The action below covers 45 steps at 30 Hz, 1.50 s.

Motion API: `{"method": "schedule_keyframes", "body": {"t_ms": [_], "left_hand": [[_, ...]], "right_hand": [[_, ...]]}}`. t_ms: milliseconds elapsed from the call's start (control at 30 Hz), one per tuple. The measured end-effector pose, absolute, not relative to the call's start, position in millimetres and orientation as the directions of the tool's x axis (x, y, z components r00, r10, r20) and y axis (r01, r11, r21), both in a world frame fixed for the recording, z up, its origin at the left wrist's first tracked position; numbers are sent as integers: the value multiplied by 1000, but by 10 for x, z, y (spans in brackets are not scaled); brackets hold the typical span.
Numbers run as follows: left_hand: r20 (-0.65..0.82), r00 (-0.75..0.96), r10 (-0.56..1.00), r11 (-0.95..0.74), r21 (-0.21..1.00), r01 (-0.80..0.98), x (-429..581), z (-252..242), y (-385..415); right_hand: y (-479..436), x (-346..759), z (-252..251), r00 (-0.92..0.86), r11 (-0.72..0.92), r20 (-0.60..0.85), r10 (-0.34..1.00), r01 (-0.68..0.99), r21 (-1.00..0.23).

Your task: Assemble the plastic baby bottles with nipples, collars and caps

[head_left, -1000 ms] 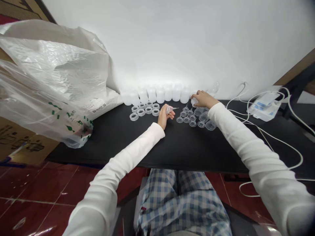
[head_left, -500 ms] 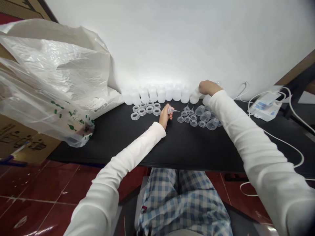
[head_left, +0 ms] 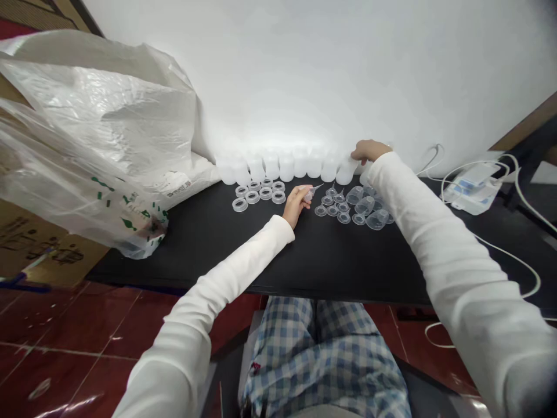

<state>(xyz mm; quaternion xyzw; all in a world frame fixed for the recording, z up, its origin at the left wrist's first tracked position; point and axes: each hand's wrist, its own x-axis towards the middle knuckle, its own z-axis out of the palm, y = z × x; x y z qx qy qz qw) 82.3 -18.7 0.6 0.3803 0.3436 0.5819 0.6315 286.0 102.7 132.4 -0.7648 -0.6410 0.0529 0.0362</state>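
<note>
My left hand [head_left: 296, 203] rests on the black table [head_left: 243, 255], closed around a small clear nozzle tip [head_left: 312, 192] whose point sticks out to the right. My right hand [head_left: 368, 150] reaches to the wall at the right end of a row of white plastic bottles [head_left: 287, 165]; its fingers curl over the top of the end bottle [head_left: 347, 170]. Between the hands lie several clear nozzle tips and caps [head_left: 354, 208]. Several clear rings [head_left: 257, 194] lie to the left of my left hand.
A big crumpled plastic sack [head_left: 87, 133] covers the table's left end. A white device [head_left: 469, 188] with white cables [head_left: 517, 249] sits at the right. A dark frame [head_left: 531, 151] stands at the far right. The white wall is close behind the bottles.
My right hand rose from the clear caps to the end bottle by the wall. My left hand shifted slightly right, and the tip now tilts upward.
</note>
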Motion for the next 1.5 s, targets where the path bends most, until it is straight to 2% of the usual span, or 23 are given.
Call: {"method": "schedule_keyframes", "body": {"t_ms": [67, 167, 233, 300, 333, 400, 467, 533, 633, 833, 967, 1067, 1167, 1300, 1433, 1500], "left_hand": [[13, 75, 997, 24, 876, -481, 828, -18, -167], [37, 55, 998, -5, 872, -489, 833, -67, -130], [66, 49, 997, -33, 867, -497, 833, -103, -106], [91, 47, 995, -56, 865, -499, 832, -136, -88], [101, 49, 994, -64, 868, -493, 831, -149, -82], [131, 67, 989, -85, 881, -466, 829, -165, -80], [180, 88, 980, -124, 889, -440, 824, -165, -88], [231, 95, 968, -167, 882, -440, 818, -156, -98], [267, 99, 959, -193, 865, -463, 810, -137, -108], [233, 185, 955, -156, 923, -353, 803, -75, -139], [231, 173, 957, -184, 950, -253, 822, -45, -186], [178, 136, 975, -143, 962, -234, 858, -40, -214], [99, 97, 990, -69, 959, -275, 897, -8, -242], [1, 127, 992, 47, 928, -369, 913, 95, -312], [-43, 261, 964, 159, 883, -442, 884, 193, -379], [-85, 362, 928, 246, 871, -425, 869, 211, -387]], "right_hand": [[933, 2775, 1433, 233, -253, -159, 959, 961, -113], [831, 2713, 1538, 245, -288, -216, 945, 938, -195], [763, 2693, 1543, 276, -306, -160, 948, 927, -215], [666, 2658, 1483, 304, -294, 25, 952, 937, -190], [601, 2630, 1425, 290, -266, 136, 947, 949, -170], [440, 2553, 1252, 97, -71, 396, 913, 994, -82], [256, 2467, 1011, -130, 156, 501, 856, 988, -11], [83, 2400, 734, -294, 312, 538, 790, 948, 61], [-96, 2373, 362, -419, 431, 516, 747, 896, 104], [-184, 2488, 142, -405, 541, 596, 694, 839, -59], [-198, 2517, 149, -423, 622, 614, 666, 770, -143], [-205, 2504, 120, -439, 667, 631, 639, 726, -170], [-221, 2489, 107, -471, 690, 648, 598, 714, -118], [-259, 2480, 153, -546, 692, 650, 528, 721, 44], [-281, 2517, 230, -663, 716, 603, 444, 667, 206], [-284, 2562, 266, -715, 734, 547, 435, 634, 245]]}}
